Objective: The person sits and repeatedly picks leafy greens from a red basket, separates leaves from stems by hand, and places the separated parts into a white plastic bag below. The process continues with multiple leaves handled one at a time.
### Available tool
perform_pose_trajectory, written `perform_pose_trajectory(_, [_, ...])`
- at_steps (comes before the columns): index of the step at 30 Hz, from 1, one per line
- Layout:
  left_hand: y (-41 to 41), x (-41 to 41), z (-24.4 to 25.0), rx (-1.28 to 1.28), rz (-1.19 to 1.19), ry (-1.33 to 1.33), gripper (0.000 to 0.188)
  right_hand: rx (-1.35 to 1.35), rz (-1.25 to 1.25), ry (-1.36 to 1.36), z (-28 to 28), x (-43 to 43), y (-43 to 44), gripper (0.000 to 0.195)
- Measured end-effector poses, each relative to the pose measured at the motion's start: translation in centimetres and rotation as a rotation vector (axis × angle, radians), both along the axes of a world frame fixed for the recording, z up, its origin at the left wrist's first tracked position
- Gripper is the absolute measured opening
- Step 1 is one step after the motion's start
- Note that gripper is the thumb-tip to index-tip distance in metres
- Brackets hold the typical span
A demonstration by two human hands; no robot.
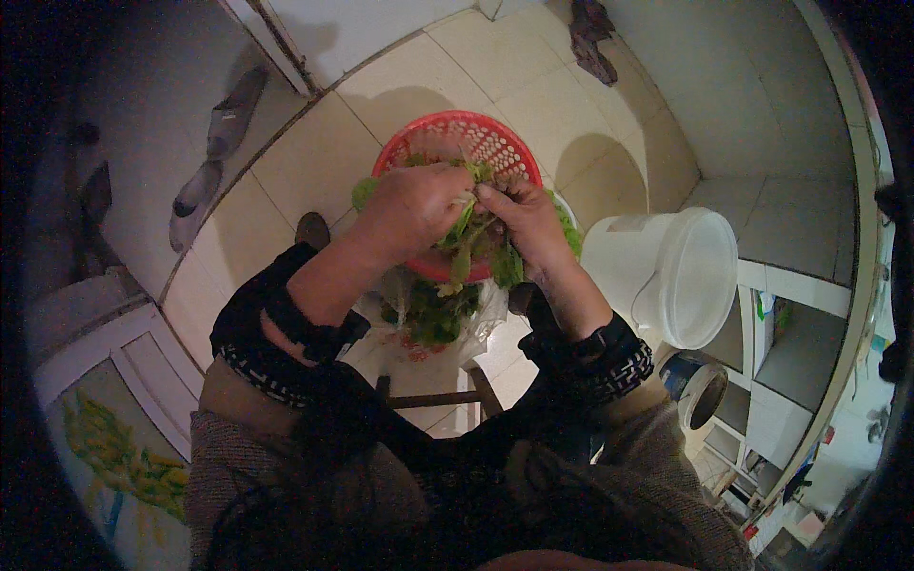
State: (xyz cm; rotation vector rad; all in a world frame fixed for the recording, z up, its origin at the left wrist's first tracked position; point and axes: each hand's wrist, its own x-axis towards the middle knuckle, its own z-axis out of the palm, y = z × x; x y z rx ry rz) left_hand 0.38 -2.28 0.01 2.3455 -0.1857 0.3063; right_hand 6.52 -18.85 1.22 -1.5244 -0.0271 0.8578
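Note:
Above a red plastic colander (pixel 493 146), both hands hold a bunch of leafy greens (pixel 468 243) between them. My left hand (pixel 421 207) has its fingers closed on the stems, its back turned up. From the other side my right hand (pixel 525 214) pinches the same stems with thumb and fingers, close against the left hand. Leaves hang below the hands over the colander's near rim. Beneath them, more dark greens (pixel 443 314) lie in a clear plastic bag (pixel 485 317) on the floor. Lighter green leaves (pixel 568 225) show behind my right wrist.
To the right stands a large white plastic bucket (pixel 625 264), with a smaller dark-sided bucket (pixel 689 385) nearer me. White shelving (pixel 792 285) runs along the right. Shoes (pixel 196 196) lie at the left, and a dark object (pixel 593 43) is at the far wall.

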Motion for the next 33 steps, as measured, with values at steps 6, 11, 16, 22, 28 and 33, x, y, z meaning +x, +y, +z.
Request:
perform_pose_trajectory(6, [-0.2,0.0,-0.9,-0.026,0.009,-0.077,0.011,0.021,0.004,0.035,0.6,0.0,0.1,0.019])
perform_pose_trajectory(11, [-0.3,0.0,0.0,-0.049,0.029,0.006,0.012,0.066,0.016,0.017,0.4,0.1,-0.3,0.019])
perform_pose_trajectory(16, [-0.4,0.3,-0.2,-0.150,0.037,0.089,0.015,0.086,0.007,-0.017,0.1,0.0,-0.3,0.016])
perform_pose_trajectory(22, [0.1,0.6,0.4,-0.315,0.018,0.230,0.019,0.107,0.019,-0.015,0.7,0.0,-0.4,0.013])
perform_pose_trajectory(28, [0.8,0.9,-0.1,-0.449,-0.055,0.334,0.020,0.096,0.057,-0.051,0.2,0.3,-0.9,0.013])
perform_pose_trajectory(33, [1.5,1.0,0.7,-0.645,-0.143,0.446,0.021,0.141,0.089,-0.064,0.2,0.5,-1.3,0.013])
